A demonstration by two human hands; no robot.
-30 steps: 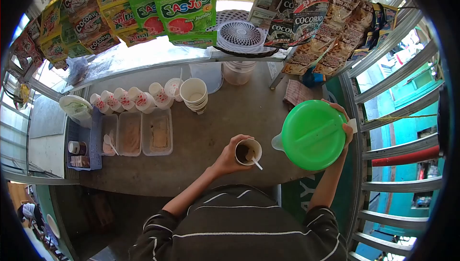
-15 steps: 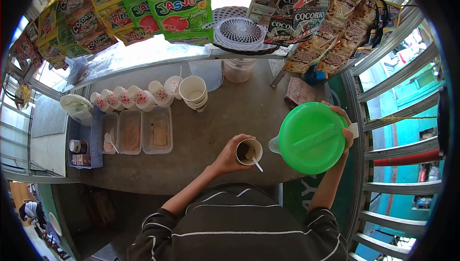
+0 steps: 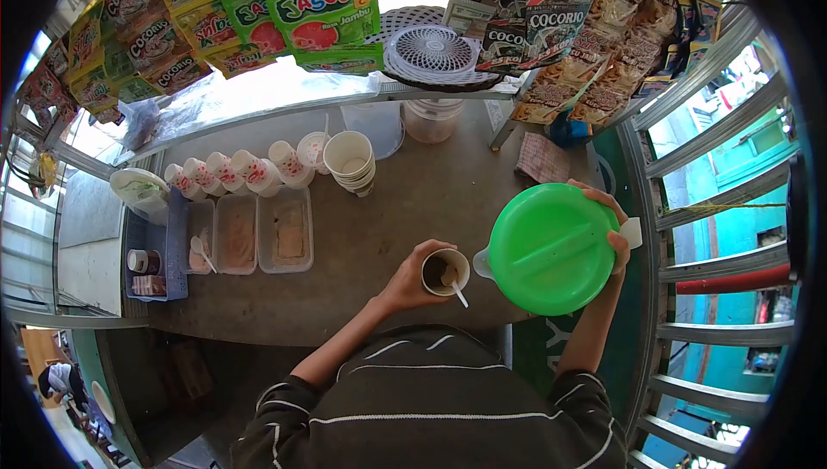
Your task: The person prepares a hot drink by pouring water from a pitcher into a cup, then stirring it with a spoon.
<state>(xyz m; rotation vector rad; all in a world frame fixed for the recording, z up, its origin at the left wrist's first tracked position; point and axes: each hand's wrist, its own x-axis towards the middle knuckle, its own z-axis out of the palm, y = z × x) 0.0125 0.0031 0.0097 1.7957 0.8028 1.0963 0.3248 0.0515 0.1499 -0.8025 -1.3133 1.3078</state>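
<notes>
My left hand [image 3: 408, 281] is wrapped round a paper cup [image 3: 466, 273] near the table's front edge. Dark and light brown contents show inside the cup, and a white plastic spoon [image 3: 460, 293] leans out over its rim. To the right, my right hand [image 3: 617, 226] grips the handle of a pitcher with a round green lid [image 3: 551, 249]. The pitcher's pale spout points left at the cup, a short gap away from its rim. No stream of liquid can be seen between them, and the lid hides what the pitcher holds.
Three clear tubs of powder [image 3: 286, 264] stand at the left beside a blue basket [image 3: 177, 284]. Behind them are rows of patterned cups [image 3: 252, 167] and a stack of white cups [image 3: 348, 155]. A folded cloth [image 3: 543, 157] lies back right. Drink sachets [image 3: 332, 17] hang overhead.
The pitcher has shifted slightly left, its spout closer to the cup. My left hand still holds the cup in nearly the same place.
</notes>
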